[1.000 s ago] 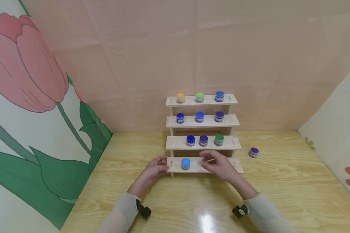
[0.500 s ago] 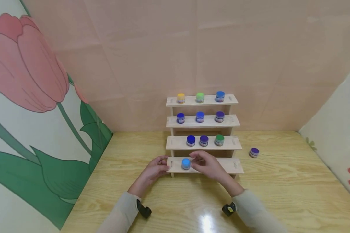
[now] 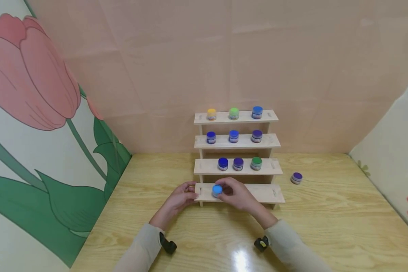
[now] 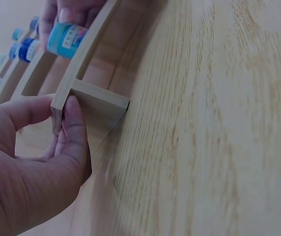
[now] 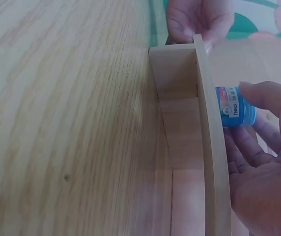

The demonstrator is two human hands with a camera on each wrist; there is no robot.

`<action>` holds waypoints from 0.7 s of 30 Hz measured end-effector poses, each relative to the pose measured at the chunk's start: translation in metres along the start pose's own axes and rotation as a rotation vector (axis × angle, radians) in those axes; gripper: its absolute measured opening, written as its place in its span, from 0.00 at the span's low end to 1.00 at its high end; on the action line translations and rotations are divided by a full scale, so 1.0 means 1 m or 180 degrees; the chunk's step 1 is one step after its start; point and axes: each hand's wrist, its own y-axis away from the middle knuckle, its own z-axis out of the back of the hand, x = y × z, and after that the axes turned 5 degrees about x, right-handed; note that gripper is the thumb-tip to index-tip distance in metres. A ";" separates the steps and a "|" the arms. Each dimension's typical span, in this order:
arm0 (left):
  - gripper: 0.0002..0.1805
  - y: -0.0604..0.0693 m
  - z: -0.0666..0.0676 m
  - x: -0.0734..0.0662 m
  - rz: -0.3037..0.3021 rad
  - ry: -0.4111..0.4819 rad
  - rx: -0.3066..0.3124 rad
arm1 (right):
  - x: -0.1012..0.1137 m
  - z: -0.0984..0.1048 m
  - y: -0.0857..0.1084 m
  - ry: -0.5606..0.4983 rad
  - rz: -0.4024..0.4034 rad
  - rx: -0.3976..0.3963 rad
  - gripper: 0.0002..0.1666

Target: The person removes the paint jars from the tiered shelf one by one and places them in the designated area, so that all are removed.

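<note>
Light blue topped the jar (image 3: 217, 190) on the lowest shelf (image 3: 263, 193) in the head view; the right hand (image 3: 237, 194), clear of it a second earlier, pinched it. From the left wrist, the left hand (image 4: 35, 164) gripped that shelf's end. From the right, the step looked like grasping, next calling for a steady pinch.

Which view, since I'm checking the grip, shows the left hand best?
The left wrist view: the left hand is large there, visibly pinching the bottom shelf. The head view shows it small, from above; the right wrist view shows only part, at the top edge.
</note>
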 end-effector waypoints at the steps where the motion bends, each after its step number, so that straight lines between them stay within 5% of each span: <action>1: 0.31 0.000 0.000 0.000 0.0006 0.0004 0.0001 | 0.001 0.000 0.000 0.0034 0.0006 -0.0002 0.21; 21: 0.31 -0.001 0.001 0.002 -0.0057 0.0050 0.0047 | 0.007 0.004 0.007 0.0168 -0.0188 -0.0162 0.22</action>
